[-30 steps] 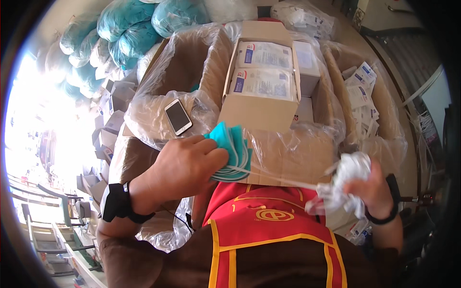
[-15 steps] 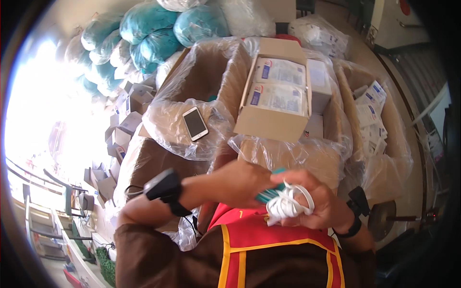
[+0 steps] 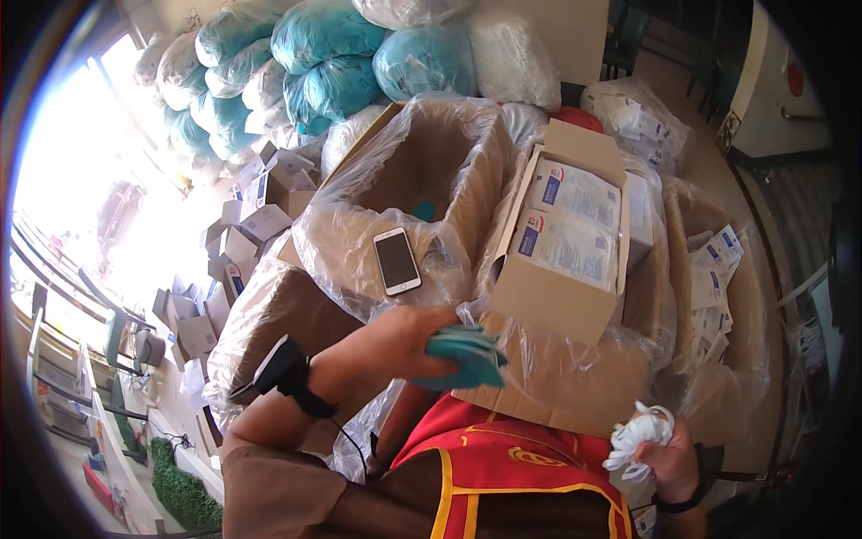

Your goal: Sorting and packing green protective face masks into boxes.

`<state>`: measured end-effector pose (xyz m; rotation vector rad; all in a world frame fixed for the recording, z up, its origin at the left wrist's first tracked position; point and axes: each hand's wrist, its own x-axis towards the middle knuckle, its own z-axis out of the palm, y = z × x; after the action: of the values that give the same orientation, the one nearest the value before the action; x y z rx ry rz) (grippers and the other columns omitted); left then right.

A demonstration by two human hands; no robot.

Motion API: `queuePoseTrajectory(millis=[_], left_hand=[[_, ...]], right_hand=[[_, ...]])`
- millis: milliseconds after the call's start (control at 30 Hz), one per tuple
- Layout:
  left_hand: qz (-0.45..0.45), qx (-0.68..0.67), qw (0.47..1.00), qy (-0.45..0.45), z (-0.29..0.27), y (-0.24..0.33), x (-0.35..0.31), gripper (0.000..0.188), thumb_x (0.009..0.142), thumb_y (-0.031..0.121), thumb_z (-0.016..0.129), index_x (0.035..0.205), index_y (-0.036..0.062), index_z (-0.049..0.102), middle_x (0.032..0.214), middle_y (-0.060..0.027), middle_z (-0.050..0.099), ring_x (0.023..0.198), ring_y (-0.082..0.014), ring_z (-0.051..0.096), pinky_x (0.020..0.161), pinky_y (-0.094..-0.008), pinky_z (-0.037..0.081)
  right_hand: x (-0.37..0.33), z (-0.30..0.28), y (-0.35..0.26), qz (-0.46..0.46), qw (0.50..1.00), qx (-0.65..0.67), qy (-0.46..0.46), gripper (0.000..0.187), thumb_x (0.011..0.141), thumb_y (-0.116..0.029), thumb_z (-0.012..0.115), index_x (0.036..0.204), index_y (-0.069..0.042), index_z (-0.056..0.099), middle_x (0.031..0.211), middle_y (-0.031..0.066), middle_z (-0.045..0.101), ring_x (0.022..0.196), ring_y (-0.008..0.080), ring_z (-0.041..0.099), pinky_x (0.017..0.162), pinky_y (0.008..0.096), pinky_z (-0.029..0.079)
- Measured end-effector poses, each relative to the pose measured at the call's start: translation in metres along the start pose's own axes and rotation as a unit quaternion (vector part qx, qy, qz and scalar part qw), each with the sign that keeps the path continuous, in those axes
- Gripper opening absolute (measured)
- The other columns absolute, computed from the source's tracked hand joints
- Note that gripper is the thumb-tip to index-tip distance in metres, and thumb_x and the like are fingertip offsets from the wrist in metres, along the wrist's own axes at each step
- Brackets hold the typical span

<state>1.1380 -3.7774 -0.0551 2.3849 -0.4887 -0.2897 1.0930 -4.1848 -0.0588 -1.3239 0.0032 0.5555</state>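
My left hand (image 3: pixel 415 349) grips a stack of teal folded sheets (image 3: pixel 465 357), thin and layered like face masks, in front of my chest. A thin whitish strand seems to trail from the stack. Lower right, my right hand (image 3: pixel 675 460) is closed around a bundle of white cords (image 3: pixel 640 441), looped and bunched. Both hands are well apart. Beyond my left hand lies a smartphone (image 3: pixel 397 260), face up on the plastic-covered flap of a large carton (image 3: pixel 476 193). Right of it, an open cardboard box (image 3: pixel 549 296) holds printed white packets (image 3: pixel 567 244).
Another plastic-lined carton (image 3: pixel 750 323) at the right contains white packets (image 3: pixel 716 269). Stuffed teal and clear bags (image 3: pixel 328 40) are piled at the back. Opened small boxes (image 3: pixel 256 225) lie heaped on the left, near a bright opening. A cardboard flap (image 3: pixel 557 373) sits before me.
My hands, formerly together, have separated. The left carries the teal stack away to the left; the right moves down and right with the white cords. The view has shifted.
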Motion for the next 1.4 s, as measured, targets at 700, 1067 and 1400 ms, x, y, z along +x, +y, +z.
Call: queuePoseTrajectory(millis=[700,1067,1400], left_hand=[[0.099,-0.179,0.956,0.21,0.072,0.012,0.046,0.066,0.086,0.03,0.071,0.138,0.0027,0.041,0.132,-0.0189,0.049,0.124,-0.0309,0.048,0.1,-0.0401,0.043],[0.042,-0.083,0.967,0.238,0.099,0.03,-0.006,0.059,0.076,0.004,0.062,0.132,0.003,0.045,0.143,-0.0256,0.036,0.129,-0.0407,0.044,0.103,-0.0407,0.041],[-0.13,-0.094,0.847,0.507,0.046,-0.035,-0.058,0.033,0.078,-0.006,0.045,0.107,-0.0019,0.059,0.092,-0.0095,0.062,0.083,-0.0161,0.06,0.075,-0.0275,0.049]], right_hand=[[0.118,0.083,0.055,-0.042,0.983,0.111,-0.141,0.079,0.089,-0.047,0.063,0.141,0.003,0.032,0.134,0.0122,0.05,0.12,0.0204,0.052,0.101,0.0349,0.041],[0.114,0.117,0.058,0.024,0.941,-0.004,-0.338,0.065,0.093,-0.047,0.058,0.134,0.001,0.039,0.103,0.0004,0.049,0.091,0.0067,0.046,0.079,0.0214,0.04],[0.109,0.113,0.041,-0.217,0.891,-0.206,-0.341,0.04,0.092,-0.02,0.065,0.128,-0.003,0.058,0.137,0.0173,0.048,0.125,0.023,0.049,0.103,0.0302,0.038]])
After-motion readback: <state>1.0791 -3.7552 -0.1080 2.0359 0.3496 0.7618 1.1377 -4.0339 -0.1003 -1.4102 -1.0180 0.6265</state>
